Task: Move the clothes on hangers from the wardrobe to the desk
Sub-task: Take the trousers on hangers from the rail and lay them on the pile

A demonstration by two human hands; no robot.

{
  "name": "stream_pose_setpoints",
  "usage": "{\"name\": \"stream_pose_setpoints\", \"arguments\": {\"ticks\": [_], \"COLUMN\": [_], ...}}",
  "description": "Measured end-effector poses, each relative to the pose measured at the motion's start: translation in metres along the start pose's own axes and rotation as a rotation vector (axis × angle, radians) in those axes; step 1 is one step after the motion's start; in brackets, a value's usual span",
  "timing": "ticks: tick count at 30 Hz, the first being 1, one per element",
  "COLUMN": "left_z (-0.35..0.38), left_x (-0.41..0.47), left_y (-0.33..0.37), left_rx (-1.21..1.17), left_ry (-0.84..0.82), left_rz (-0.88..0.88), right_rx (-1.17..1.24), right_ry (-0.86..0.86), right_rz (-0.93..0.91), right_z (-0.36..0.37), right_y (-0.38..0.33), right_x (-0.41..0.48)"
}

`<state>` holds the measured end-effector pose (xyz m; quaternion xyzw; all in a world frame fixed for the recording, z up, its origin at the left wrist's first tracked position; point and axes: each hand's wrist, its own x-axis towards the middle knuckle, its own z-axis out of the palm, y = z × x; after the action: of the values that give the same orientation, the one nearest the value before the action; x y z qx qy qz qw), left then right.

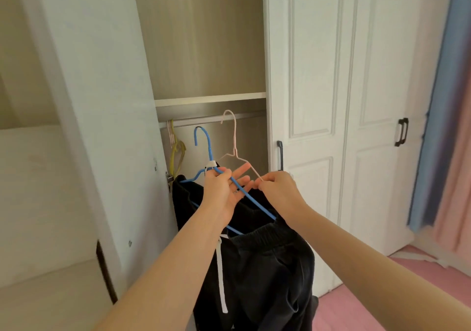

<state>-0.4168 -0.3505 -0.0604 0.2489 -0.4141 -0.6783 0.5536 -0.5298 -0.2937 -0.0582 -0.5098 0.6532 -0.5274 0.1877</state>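
In front of the open wardrobe, my left hand [224, 190] holds a blue hanger [204, 142], thumb over its neck and its arm lying across my palm. The blue hook hangs just below the rail [193, 121], off it. My right hand [277, 190] pinches the right arm of a pale pink wire hanger [233, 136], whose hook is up at rail height. Black clothes [267, 267] with an elastic waistband and a white drawstring [221, 279] hang below both hands. I cannot tell which hanger carries which piece.
Yellow and pink bare hangers [175, 147] hang at the rail's left end. The wardrobe's left door [102, 101] stands open beside my left arm. Closed white doors with black handles [280, 154] are on the right, then a blue and pink curtain [443, 126] above a pink floor [382, 305].
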Motion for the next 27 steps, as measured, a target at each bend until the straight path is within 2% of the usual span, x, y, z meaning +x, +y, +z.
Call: {"name": "stream_pose_setpoints", "arguments": {"ticks": [17,27], "left_z": [0.012,0.032], "left_x": [-0.229,-0.328], "left_y": [0.057,0.066], "left_rx": [0.078,0.079], "left_ry": [-0.274,-0.273], "left_rz": [0.002,0.060], "right_rx": [-0.037,-0.042], "right_ry": [0.163,0.116], "right_rz": [0.022,0.097], "right_z": [-0.062,-0.108], "right_y": [-0.065,-0.086], "right_x": [-0.211,-0.290]}}
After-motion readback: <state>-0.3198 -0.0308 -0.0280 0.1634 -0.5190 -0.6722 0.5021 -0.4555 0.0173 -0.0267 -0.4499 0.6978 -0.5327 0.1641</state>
